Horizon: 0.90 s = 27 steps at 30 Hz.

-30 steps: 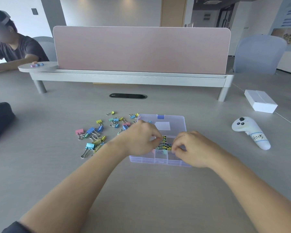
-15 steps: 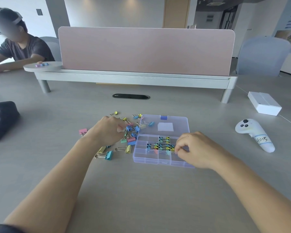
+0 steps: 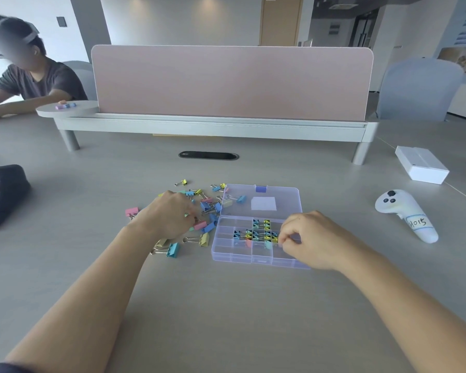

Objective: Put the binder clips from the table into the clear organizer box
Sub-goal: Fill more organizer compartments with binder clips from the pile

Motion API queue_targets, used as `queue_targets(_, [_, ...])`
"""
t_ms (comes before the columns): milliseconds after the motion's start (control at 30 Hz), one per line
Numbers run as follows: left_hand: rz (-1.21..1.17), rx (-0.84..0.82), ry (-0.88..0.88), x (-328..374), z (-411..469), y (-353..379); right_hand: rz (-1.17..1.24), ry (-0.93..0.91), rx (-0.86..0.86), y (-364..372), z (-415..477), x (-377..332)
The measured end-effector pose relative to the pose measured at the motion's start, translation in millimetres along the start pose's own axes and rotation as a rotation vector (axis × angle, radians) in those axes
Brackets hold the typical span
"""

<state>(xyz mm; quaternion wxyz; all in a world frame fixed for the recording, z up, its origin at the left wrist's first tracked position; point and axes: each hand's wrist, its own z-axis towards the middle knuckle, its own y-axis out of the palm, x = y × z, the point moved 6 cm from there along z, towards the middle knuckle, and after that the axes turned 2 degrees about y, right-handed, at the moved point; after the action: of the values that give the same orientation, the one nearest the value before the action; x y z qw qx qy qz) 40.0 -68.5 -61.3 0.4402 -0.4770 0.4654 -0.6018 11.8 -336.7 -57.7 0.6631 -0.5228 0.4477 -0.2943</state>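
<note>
Two hands work over the pale grey table (image 3: 226,305), where the clear plastic organizer box (image 3: 256,261) lies open, its middle compartments already holding small coloured binder clips (image 3: 258,234). The left hand (image 3: 170,215) curls onto the loose pile (image 3: 209,208) of pastel clips just left of the box, and the right hand (image 3: 312,239) sits at its right side, thumb and forefinger nipped together; whether either holds a clip I cannot tell. Better to pinch one clip by its body, free of tangled handles, and drop it into an unfilled compartment.

One wide camera rode on my head, facing forward and down, close above my left grip (image 3: 170,219) and right grip (image 3: 311,239) on the surface (image 3: 226,305).
</note>
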Motion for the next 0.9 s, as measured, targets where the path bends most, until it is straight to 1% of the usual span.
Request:
queue_targets(167, [-0.024, -0.014, 0.011, -0.1, 1.8, 3.5, 0.01, 0.006, -0.005, -0.1, -0.7, -0.5])
queue_targets(433, [-0.044, 0.052, -0.036, -15.8, 7.5, 4.2, 0.02, 0.008, -0.001, -0.3, -0.6, -0.8])
queue_targets(567, [-0.098, 0.072, -0.057, -13.6, 8.6, 4.8, 0.018, 0.007, 0.003, -0.6, -0.6, -1.3])
queue_targets(700, [-0.172, 0.099, -0.128, -14.9, 7.5, 2.9, 0.027, 0.003, 0.005, 0.3, 0.3, 0.1])
queue_targets(900, [-0.225, 0.112, -0.158, -15.1, 5.9, 0.5, 0.022, -0.003, 0.008, 0.6, 0.7, 0.8])
